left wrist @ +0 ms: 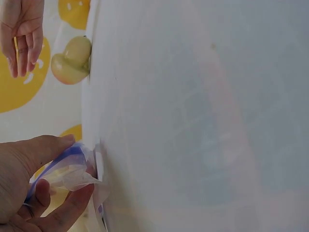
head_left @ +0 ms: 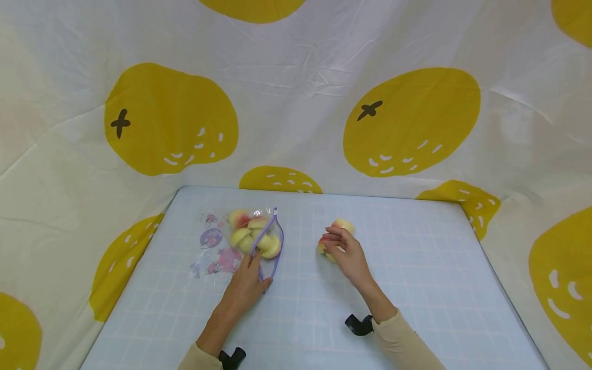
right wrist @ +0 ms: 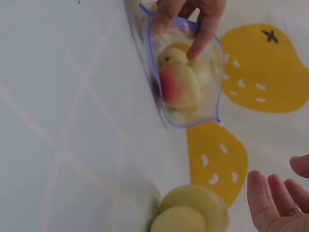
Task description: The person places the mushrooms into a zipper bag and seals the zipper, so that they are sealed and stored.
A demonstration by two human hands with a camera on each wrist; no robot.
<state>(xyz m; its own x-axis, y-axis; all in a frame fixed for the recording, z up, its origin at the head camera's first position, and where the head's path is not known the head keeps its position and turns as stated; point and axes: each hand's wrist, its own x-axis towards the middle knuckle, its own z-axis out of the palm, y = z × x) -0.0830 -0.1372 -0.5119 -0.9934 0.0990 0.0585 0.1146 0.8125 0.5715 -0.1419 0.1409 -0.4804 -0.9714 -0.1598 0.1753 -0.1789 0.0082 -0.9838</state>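
Note:
A clear zip bag (head_left: 228, 260) with pink and purple prints lies at the left of the table, its purple-edged mouth spread toward the right. Inside sit several yellow peaches (head_left: 271, 246), some blushed red. My left hand (head_left: 242, 285) grips the near side of the mouth, thumb and fingers on the plastic (left wrist: 72, 171). To the right, two loose peaches (head_left: 344, 224) lie close together on the cloth. Over them hovers my right hand (head_left: 350, 259), fingers extended and loosely bent, holding nothing; in the right wrist view a gap separates it from the peaches (right wrist: 193, 212).
A pale blue checked cloth (head_left: 416, 277) covers the table. Behind and at both sides hangs a white curtain (head_left: 287, 113) with big yellow fruit prints. Black wrist mounts (head_left: 359, 325) show at both sleeves.

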